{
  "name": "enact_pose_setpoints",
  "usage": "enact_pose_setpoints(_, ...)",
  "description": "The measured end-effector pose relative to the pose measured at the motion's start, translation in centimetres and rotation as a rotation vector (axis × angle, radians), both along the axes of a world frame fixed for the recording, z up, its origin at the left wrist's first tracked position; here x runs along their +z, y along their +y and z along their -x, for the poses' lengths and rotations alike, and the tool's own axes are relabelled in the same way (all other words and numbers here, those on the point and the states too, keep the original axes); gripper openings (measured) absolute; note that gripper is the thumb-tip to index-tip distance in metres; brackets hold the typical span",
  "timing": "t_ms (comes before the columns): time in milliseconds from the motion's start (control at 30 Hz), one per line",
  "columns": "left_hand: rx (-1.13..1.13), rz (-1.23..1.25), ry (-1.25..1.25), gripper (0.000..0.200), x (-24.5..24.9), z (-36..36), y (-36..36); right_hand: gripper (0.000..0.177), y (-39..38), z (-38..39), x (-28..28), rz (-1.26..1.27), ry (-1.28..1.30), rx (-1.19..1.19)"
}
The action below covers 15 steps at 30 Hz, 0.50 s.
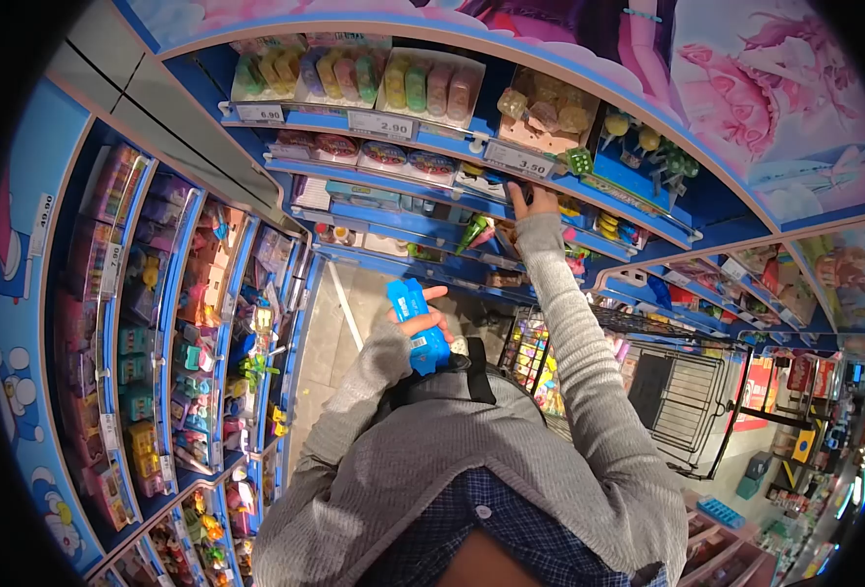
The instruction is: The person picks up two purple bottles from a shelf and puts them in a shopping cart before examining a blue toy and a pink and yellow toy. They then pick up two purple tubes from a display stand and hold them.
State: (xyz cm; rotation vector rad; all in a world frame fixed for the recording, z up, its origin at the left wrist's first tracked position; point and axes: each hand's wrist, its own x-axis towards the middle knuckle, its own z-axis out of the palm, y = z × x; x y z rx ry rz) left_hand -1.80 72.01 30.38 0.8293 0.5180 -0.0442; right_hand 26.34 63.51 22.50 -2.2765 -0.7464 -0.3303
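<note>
Pinching a blue package (430, 348) between its fingers, the left hand (422, 322) holds it in front of the body, near the waist. The right hand (532, 202) is stretched out to a stocked shelf, just below a price label (520, 159) reading 3.50; I cannot tell whether its grip is spread or pinching anything. A black wire cart (682, 399) stands beyond the right sleeve (589, 342).
</note>
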Motion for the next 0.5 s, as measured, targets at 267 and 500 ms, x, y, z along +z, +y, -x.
enact_pose_setpoints(267, 0.029, 0.163, 0.006, 0.046, 1.3, -1.3, -0.9, 0.03, -0.1, -0.4, 0.6, 0.0, 0.429, -0.077)
enact_pose_setpoints(500, 0.008, 0.144, 0.006, 0.038, 1.1, -1.7, -1.2, 0.019, -2.2, 5.0, 3.6, -0.342, 0.663, 0.202)
